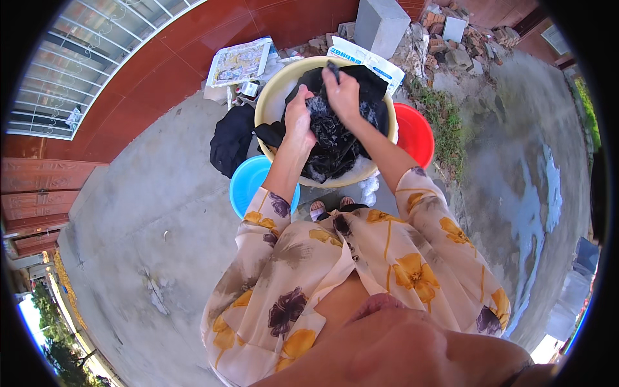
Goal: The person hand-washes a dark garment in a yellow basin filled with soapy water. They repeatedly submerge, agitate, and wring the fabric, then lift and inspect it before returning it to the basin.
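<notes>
From the head view, both hands work a wet, soapy black cloth garment (332, 138) lying in a round cream plastic basin (274, 97) on the concrete floor (148, 213). The left hand (298, 119) presses into the garment, grip closed on its folds, while the right hand (342, 93) pinches a raised fold at the basin's far side. A blue plastic tub (248, 184) touches the basin's near-left rim, a red plastic tub (416, 132) sits at its right, and another dark garment (231, 138) lies just left.

Wet glossy black cloth (335, 138), smooth matt cream plastic basin (271, 97), glossy red plastic tub (416, 132), rough concrete ground (148, 226)
</notes>
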The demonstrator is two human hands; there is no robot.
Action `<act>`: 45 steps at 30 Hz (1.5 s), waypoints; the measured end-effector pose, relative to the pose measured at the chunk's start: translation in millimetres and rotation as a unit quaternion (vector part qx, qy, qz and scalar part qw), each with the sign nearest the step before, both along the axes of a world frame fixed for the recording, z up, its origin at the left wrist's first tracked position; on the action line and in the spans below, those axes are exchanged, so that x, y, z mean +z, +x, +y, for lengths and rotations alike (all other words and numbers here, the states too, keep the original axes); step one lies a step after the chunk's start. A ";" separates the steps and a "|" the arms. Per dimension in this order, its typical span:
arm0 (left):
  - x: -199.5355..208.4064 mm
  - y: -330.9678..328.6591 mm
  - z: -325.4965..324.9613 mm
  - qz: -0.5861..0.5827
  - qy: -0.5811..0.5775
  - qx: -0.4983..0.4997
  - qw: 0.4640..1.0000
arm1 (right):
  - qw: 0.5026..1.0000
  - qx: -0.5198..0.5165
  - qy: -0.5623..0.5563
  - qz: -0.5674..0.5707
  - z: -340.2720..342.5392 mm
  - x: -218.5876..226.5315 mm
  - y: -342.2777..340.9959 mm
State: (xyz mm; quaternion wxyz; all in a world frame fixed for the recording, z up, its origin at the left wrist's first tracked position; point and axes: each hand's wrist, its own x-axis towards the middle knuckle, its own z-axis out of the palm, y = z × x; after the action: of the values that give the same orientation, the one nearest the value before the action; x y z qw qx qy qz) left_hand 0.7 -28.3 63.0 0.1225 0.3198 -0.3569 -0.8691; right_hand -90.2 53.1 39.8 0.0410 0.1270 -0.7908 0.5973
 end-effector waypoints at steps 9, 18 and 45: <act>-68.3 -16.3 -17.2 0.139 0.016 0.041 0.989 | 0.985 0.058 0.024 0.163 -8.6 2.1 57.9; 25.5 -5.4 -8.5 0.026 -0.224 0.050 0.973 | 0.982 0.043 0.167 0.074 23.1 -4.2 -35.6; 18.9 63.0 9.4 0.128 -0.724 -0.128 0.666 | 0.934 0.168 -0.098 -0.298 53.9 64.4 -45.4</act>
State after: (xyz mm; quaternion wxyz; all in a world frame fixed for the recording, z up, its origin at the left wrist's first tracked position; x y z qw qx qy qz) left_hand 63.7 -18.8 81.9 0.2473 -0.0326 -0.8920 -0.3769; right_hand -135.5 107.0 104.2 -0.2853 0.0689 -0.6715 0.6804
